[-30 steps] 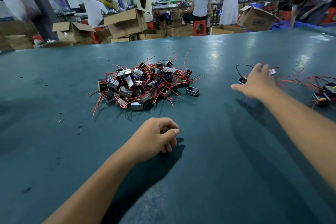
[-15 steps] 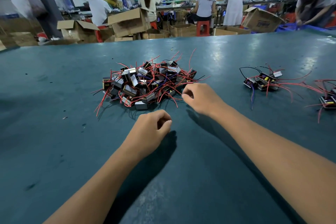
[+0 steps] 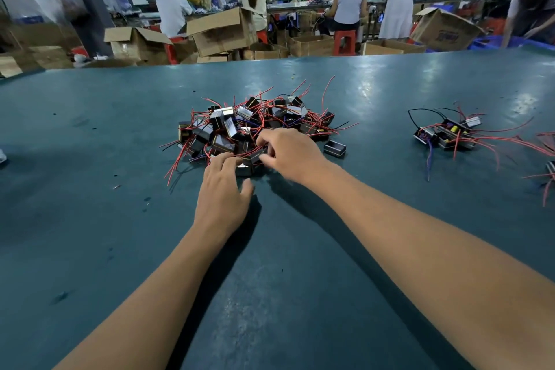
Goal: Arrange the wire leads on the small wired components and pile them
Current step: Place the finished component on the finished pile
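Note:
A tangled heap of small black wired components [image 3: 249, 123] with red leads lies mid-table on the green table [image 3: 120, 219]. My right hand [image 3: 292, 155] is at the heap's near edge, its fingers and thumb curled round a black component [image 3: 247, 164]. My left hand [image 3: 223, 192] lies just in front, fingers stretched onto the same near edge and touching that component, thumb spread aside. A single black component [image 3: 335, 148] sits apart, right of the heap. A smaller group of components [image 3: 447, 132] with leads trailing right lies farther right.
More components with red leads [image 3: 548, 168] reach the right edge of view. Beyond the table's far edge stand open cardboard boxes [image 3: 222, 30], red stools and several people at other benches. Small dark specks dot the tabletop on the left.
My right hand came back from the right-hand group to the heap and closed its fingers on a component. My left hand uncurled and moved forward to the heap's near edge.

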Motion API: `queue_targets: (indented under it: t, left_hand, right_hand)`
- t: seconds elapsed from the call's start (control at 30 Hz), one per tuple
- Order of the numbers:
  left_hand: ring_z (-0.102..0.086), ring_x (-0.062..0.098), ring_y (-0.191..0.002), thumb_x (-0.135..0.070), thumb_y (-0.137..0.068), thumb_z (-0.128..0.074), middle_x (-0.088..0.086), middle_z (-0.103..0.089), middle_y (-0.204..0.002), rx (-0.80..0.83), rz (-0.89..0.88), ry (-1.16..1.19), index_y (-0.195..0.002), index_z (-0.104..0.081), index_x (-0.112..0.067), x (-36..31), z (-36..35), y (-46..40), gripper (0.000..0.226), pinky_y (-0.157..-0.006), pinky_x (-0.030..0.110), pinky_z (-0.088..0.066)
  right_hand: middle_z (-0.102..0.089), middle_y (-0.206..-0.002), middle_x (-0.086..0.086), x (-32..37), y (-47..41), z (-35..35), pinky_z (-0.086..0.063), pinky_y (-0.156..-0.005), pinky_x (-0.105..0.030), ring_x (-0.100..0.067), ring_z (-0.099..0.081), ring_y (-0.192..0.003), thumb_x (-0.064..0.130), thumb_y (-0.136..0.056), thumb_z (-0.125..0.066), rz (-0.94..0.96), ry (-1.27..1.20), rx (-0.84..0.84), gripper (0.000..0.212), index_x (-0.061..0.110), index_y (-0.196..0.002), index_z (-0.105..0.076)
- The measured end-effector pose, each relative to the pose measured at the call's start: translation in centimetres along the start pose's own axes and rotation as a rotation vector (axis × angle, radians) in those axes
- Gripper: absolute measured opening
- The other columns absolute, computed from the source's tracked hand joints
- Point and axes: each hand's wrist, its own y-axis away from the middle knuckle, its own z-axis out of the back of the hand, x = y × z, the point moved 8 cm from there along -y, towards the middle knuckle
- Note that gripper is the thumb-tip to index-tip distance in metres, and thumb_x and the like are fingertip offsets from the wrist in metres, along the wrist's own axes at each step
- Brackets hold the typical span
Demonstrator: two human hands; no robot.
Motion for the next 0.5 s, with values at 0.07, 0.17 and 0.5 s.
queue_targets:
  t: [0.07,0.17,0.5]
  left_hand:
    - [-0.041,0.022,-0.133,-0.014,-0.093,-0.062,0.004,-0.047,-0.142,0.013,-0.01,0.017,-0.132,-0.055,-0.008,0.0,-0.1,0.1,0.04,-0.11,0.032,-0.032]
    - [-0.041,0.021,-0.134,-0.013,-0.092,-0.062,0.003,-0.048,-0.141,0.004,-0.028,0.055,-0.134,-0.054,-0.008,-0.2,0.0,0.1,0.042,-0.11,0.027,-0.029]
    - [-0.051,0.028,-0.118,-0.007,-0.082,-0.073,0.003,-0.043,-0.133,-0.314,-0.161,0.313,-0.132,-0.049,-0.007,-2.0,3.9,0.6,0.055,-0.099,0.028,-0.045]
  right_hand:
    - [-0.062,-0.113,-0.004,0.5,-0.6,-1.3,-0.053,-0.082,-0.04,-0.024,-0.057,-0.108,0.03,-0.089,-0.068,0.023,0.139,0.054,0.038,0.019,-0.123,-0.056]
    - [-0.058,-0.115,-0.008,1.1,-1.3,-1.8,-0.052,-0.08,-0.04,-0.028,-0.052,-0.113,0.021,-0.093,-0.06,0.066,0.289,0.007,0.032,0.015,-0.124,-0.055]
    - [-0.068,-0.097,-0.002,1.5,4.7,4.4,-0.055,-0.07,-0.036,-0.025,-0.062,-0.096,0.03,-0.09,-0.067,0.194,0.088,-0.448,0.025,0.015,-0.11,-0.072]
